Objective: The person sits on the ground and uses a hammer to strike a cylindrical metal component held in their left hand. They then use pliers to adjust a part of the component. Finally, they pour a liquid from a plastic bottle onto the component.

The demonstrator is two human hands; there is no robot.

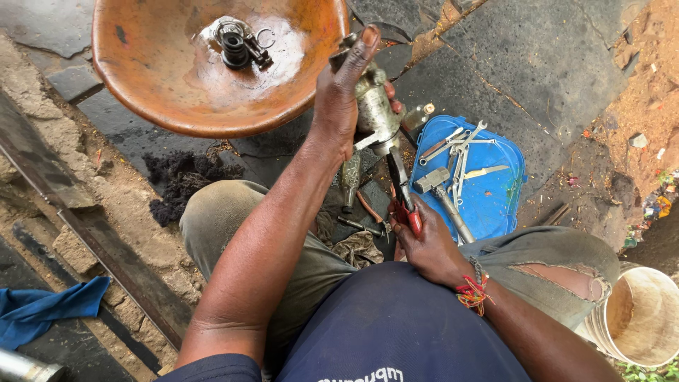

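— Right, where are the hands? Talk me through it.

— The left hand (pixel 341 92) is up high, fingers wrapped tight round a grimy metal cylinder part (pixel 373 106), gripping it upright just off the lip of the rusty orange bowl (pixel 155 85). Fully closed on it, thumb pointing up along the top.

— And the right?

— The right hand (pixel 426 244) sits low, near the lap, clamped round the red handles of a pair of pliers (pixel 402 191). The nose of the pliers runs up to the bottom end of the cylinder part, right at its base. Whether the tips are biting anything I can't tell; it's too dark down there.

— What's in the bowl?

— A small black cluster of parts (pixel 239 46) in a shallow pool of liquid, with a thin ring beside it.

— Anything else on the ground?

— Just right of the hands, a blue tray lid (pixel 502 194) carrying a hammer (pixel 442 198) and a scatter of spanners (pixel 460 152). Between the knees, a few loose tools and a rag. A pale bucket (pixel 640 315) stands at far right, and a blue cloth (pixel 49 304) lies at far left, well apart from the work.
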